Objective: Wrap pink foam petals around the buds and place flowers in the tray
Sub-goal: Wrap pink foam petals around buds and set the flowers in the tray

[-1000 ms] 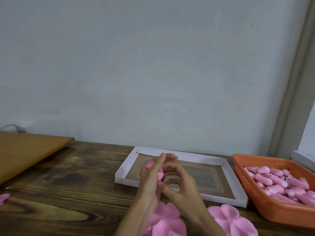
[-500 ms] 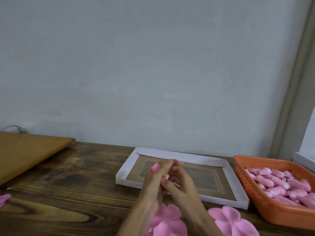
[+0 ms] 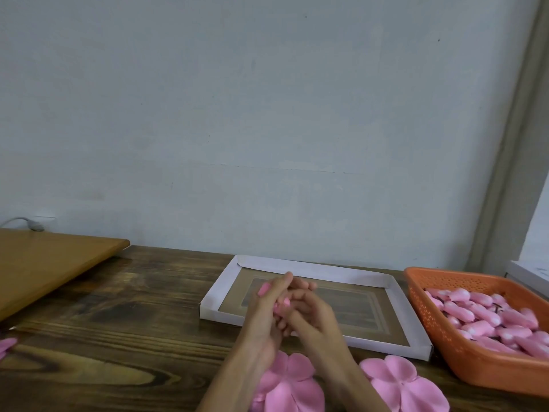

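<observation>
Left hand [image 3: 266, 310]: raised above the near-left part of the tray, fingers reaching up and away, gripping a pink foam piece [image 3: 263, 290].
Right hand [image 3: 310, 318]: pressed against the left hand, fingers curled in. It seems to pinch the same pink foam piece, though the overlapping fingers hide most of the contact.
Pink foam piece: held between both hands, clear of the tabletop. Only a small tip and a sliver between the fingers show, so I cannot tell whether it is a bud, a petal or both.
Tray [image 3: 300, 267]: shallow, white cardboard rim, brown floor. It lies toward the tabletop's far edge, right of centre, and no flowers are visible inside it.
Petal sheets: two flat pink cut-outs at the near edge, one [image 3: 289, 388] under the forearms and one [image 3: 407, 385] just right of them, in front of the tray's near-right corner.
Buds [image 3: 487, 312]: a heap of pink ones in the orange basket [image 3: 475, 362] at the tabletop's right edge, just beside the tray.
Tabletop [image 3: 118, 337]: dark-stained wood grain.
Left edge: another bit of pink foam [image 3: 6, 346], cut off by the frame.
Far-left corner: a lighter wooden board [image 3: 44, 263].
</observation>
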`<action>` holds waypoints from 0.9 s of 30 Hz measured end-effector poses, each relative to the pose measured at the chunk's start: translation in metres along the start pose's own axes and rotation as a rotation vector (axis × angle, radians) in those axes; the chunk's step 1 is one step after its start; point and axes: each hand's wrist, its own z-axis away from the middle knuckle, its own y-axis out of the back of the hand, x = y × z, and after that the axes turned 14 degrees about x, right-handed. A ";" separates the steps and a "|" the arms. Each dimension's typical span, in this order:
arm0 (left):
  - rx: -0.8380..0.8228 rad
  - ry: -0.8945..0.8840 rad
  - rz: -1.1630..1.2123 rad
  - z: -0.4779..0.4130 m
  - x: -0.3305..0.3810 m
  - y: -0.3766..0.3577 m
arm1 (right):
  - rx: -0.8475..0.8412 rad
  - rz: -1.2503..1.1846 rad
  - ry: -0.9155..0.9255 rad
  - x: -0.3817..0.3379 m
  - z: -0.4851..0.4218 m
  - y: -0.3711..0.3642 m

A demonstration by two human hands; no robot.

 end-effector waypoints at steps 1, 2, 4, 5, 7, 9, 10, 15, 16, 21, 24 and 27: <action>-0.017 -0.010 -0.023 0.001 0.000 0.000 | -0.021 -0.011 -0.038 -0.001 -0.002 0.001; -0.027 -0.014 -0.043 0.001 -0.001 0.000 | -0.053 -0.005 -0.055 -0.002 -0.003 0.004; -0.017 -0.007 -0.052 0.000 -0.002 0.000 | -0.112 0.019 -0.038 -0.003 -0.003 0.007; -0.006 -0.003 -0.041 0.000 -0.002 0.000 | -0.123 0.029 -0.017 -0.003 -0.001 0.008; 0.005 0.005 -0.020 -0.001 -0.002 0.001 | -0.087 0.023 0.000 0.000 0.002 0.005; -0.014 0.010 -0.043 -0.001 -0.001 0.002 | -0.059 0.017 -0.034 0.000 0.002 0.002; -0.024 0.010 -0.062 0.000 -0.002 0.002 | -0.067 0.014 -0.070 -0.001 0.001 0.002; 0.017 0.023 -0.067 0.000 -0.001 0.000 | -0.117 0.034 -0.041 -0.004 0.001 0.006; 0.021 0.027 -0.059 0.000 0.000 0.000 | -0.095 0.013 -0.028 -0.003 0.002 0.005; 0.004 0.011 -0.112 0.000 -0.001 0.001 | -0.138 -0.042 -0.177 -0.010 -0.002 0.005; 0.049 0.007 -0.099 -0.002 0.000 0.000 | -0.199 -0.075 -0.135 -0.008 0.000 0.007; 0.042 -0.013 -0.111 -0.002 0.001 0.001 | -0.148 -0.071 -0.096 -0.009 0.002 0.002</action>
